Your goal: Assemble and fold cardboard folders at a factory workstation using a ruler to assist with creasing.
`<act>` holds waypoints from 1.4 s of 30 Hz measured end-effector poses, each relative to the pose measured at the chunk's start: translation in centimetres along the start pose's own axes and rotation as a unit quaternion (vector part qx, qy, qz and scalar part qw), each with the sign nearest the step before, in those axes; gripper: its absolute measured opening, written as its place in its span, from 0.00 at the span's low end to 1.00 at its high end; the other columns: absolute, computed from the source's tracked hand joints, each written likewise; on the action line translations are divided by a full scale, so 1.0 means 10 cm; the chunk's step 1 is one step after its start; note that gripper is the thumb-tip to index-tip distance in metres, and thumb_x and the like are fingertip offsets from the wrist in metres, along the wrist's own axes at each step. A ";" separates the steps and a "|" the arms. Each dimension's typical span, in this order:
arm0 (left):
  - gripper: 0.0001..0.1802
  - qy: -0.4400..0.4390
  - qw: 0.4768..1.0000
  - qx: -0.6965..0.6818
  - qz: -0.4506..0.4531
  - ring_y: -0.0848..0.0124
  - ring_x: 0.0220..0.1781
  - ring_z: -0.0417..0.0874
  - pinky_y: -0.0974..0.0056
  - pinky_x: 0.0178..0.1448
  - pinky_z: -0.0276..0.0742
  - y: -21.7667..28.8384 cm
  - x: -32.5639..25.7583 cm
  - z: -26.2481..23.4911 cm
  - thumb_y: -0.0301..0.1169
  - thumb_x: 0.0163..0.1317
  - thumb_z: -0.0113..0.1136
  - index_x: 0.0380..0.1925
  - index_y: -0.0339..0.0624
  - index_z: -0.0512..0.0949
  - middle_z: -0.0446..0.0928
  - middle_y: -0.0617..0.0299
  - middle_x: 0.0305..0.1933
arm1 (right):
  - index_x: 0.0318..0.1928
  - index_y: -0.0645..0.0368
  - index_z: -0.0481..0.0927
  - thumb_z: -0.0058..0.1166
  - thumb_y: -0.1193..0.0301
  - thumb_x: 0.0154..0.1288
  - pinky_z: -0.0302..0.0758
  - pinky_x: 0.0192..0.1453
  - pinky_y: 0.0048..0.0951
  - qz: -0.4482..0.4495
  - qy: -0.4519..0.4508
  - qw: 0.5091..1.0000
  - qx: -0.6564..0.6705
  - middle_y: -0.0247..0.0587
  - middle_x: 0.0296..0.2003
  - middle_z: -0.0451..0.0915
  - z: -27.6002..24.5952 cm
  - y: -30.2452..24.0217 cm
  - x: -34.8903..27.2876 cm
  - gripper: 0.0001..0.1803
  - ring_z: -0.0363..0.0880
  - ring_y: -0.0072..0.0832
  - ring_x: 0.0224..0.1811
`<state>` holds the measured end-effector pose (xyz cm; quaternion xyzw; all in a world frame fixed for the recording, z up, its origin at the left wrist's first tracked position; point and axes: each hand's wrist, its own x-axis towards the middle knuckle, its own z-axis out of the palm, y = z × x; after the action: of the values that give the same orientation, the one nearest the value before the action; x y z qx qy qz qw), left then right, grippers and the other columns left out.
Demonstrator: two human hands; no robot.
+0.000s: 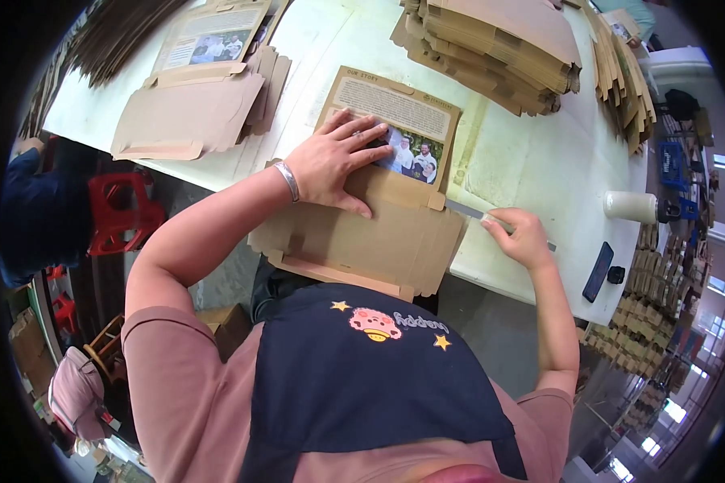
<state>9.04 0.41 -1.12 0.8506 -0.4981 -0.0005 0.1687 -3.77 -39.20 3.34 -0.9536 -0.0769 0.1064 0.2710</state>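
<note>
In front of me lies a flat, unfolded brown cardboard box blank (354, 241) with printed text and a photo of people on its upper panel. My left hand (334, 161) rests on it, fingers spread, palm down, beside the photo and partly covering it. A bracelet is on that wrist. My right hand (517, 235) pinches a thin, flat grey blade-like strip (462, 209). Its far end touches or lies just by a small tab on the blank's right edge; I cannot tell whether it goes under. More blanks seem to lie beneath this one.
Another pile of box blanks (189, 113) lies to the left. Tall cardboard stacks (499, 40) stand at the back right. A white jar (630, 206), a dark phone (597, 272) and a small black object (616, 275) are near the table's right edge. Red stools (121, 211) stand left.
</note>
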 end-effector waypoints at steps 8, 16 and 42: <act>0.62 0.004 1.000 -0.009 0.023 0.48 0.85 0.56 0.40 0.86 0.45 0.04 -0.03 -0.01 0.76 0.46 0.68 0.76 0.51 0.68 0.61 0.49 0.82 | 0.36 0.59 0.87 0.62 0.55 0.73 0.78 0.35 0.28 0.129 -0.226 0.960 0.105 0.35 0.24 0.83 -0.14 -0.06 0.17 0.19 0.81 0.24 0.27; 0.63 0.034 0.999 0.000 0.027 0.52 0.85 0.58 0.42 0.86 0.48 0.05 -0.03 -0.02 0.75 0.47 0.68 0.77 0.48 0.66 0.63 0.53 0.81 | 0.42 0.58 0.80 0.49 0.59 0.81 0.75 0.33 0.31 -0.002 -0.260 0.959 0.112 0.36 0.26 0.81 0.09 0.03 0.07 0.16 0.77 0.29 0.26; 0.29 -0.059 0.784 -0.527 -0.323 0.77 0.28 0.81 0.67 0.36 0.77 0.00 -0.33 -0.41 0.48 0.81 0.51 0.25 0.38 0.83 0.81 0.64 0.24 | 0.50 0.53 0.80 0.76 0.55 0.61 0.72 0.35 0.30 0.131 0.136 0.982 0.012 0.31 0.24 0.73 0.43 -0.45 -0.04 0.24 0.71 0.26 0.25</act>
<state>8.09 4.42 2.17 0.7387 -0.1253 -0.3672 0.5512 -5.63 -33.31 2.26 -0.9577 0.0878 0.0118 0.2739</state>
